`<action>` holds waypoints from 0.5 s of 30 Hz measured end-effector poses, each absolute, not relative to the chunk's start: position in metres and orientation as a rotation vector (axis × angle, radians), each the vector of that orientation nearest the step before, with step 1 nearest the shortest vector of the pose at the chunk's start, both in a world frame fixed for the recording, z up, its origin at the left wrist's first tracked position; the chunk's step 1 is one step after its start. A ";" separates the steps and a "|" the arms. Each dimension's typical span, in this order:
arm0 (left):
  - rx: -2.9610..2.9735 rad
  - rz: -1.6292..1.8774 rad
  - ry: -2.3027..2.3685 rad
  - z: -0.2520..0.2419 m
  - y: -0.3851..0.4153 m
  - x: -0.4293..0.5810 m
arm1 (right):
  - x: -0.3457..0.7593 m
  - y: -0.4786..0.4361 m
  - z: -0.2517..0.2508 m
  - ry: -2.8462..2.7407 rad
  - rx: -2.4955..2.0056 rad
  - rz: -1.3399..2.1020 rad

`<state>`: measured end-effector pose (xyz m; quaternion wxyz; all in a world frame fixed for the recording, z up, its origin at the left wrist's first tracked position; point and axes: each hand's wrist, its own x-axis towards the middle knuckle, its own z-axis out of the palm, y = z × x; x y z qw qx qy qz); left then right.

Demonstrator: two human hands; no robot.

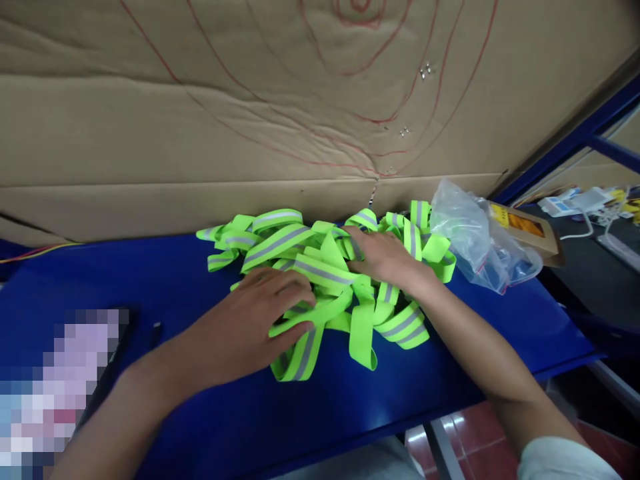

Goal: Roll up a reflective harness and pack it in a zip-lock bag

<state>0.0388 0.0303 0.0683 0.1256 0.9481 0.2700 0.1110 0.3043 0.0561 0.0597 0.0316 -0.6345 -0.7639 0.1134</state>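
Note:
A tangled heap of neon yellow-green reflective strap with a grey stripe lies on the blue table against the cardboard. My left hand is at the heap's near left side, its fingers curled over and its thumb below, closed round a fold of the strap. On the upper right part of the heap lies my right hand. Its fingertips reach in among the loops and are partly hidden; thumb and fingers close about a piece of strap. Several loops hang loose toward the table's front.
Clear plastic bags lie right of the heap, before a brown box with a window. A pixelated flat device sits at the left on the blue table. Cardboard with red curved lines stands behind. Cables and white items lie far right.

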 end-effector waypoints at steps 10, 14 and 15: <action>2.779 0.601 0.931 0.087 0.046 0.096 | 0.323 0.061 0.080 -1.777 -1.709 0.440; 2.569 1.058 0.840 0.100 0.050 0.093 | 0.326 0.055 0.093 -1.616 -1.441 0.512; 2.449 1.182 0.849 0.102 0.050 0.092 | 0.323 0.053 0.095 -1.578 -1.363 0.557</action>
